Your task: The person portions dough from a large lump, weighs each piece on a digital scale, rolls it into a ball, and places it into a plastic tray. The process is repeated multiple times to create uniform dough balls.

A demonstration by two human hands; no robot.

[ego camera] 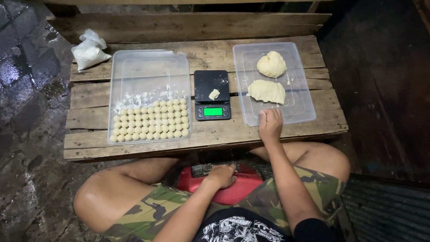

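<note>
1. The person sits cross-legged on the floor at a low wooden bench, and I look down over both arms.
2. The right hand rests at the near edge of the right clear plastic tray, fingers curled loosely inward. I cannot tell whether they hold a pinch of dough.
3. The left hand lies down in the lap on a red plastic object, fingers bent over its top edge.
4. Nearest the right hand is the flatter dough lump, lying in the middle of the right tray. Its long axis runs across the tray, left to right, with the thinner end toward the scale.
5. Behind it, toward the far end of the tray, sits a rounder dough lump, folded on itself.
6. The dough looks soft, pale and light, likely a little sticky. I judge it would tear and stretch, so a pinch at the near edge of the flat lump seems the easiest hold.
7. A black digital scale stands between the two trays, its green display lit, with a small dough piece on the platform.
8. The left tray holds neat rows of dough balls at its near end.
9. A knotted bag of white powder sits at the far left corner.
</note>
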